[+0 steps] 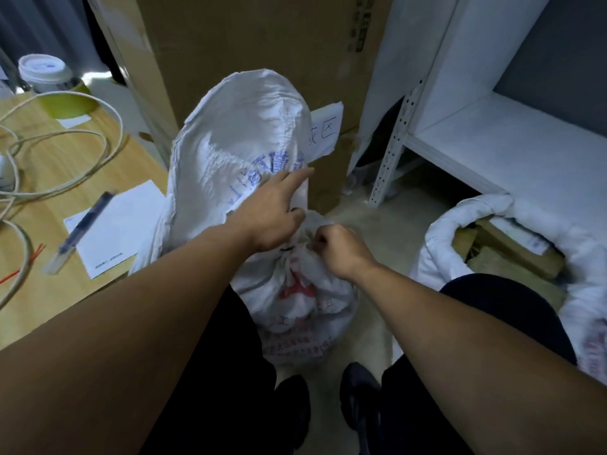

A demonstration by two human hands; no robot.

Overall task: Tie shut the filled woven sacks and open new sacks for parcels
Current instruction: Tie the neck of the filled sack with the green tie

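Shoes (pixel 292 399), two, dark, on a pale floor (pixel 361 211).

Filled sack (pixel 305 307), one, white woven, red print. It stands on the floor between the person's knees, long axis upright, neck pointing up. Above the neck its loose top (pixel 236 136), blue print, rises and leans away toward the box.

Left hand (pixel 272 215): lies on the loose top, forefinger stretched straight, the other fingers (pixel 295 213) bent into the cloth at the neck.

Right hand (pixel 335 251): closed in a fist, pinching the gathered neck.

Open sack (pixel 440 231), one, to the right on the floor, rim rolled down, mouth up, brown parcels (pixel 512 254) inside; their number cannot be told.

Table (pixel 65 165), wood-grain, to the left: one pen (pixel 82 228) lying on one sheet of paper (pixel 121 224); pale cable (pixel 108 139) in loose coils; one green tape roll (pixel 69 103); one lidded cup (pixel 44 72).

Cardboard box (pixel 246 37), one, tall, behind the filled sack.

Shelf unit (pixel 492 149), white, far right.
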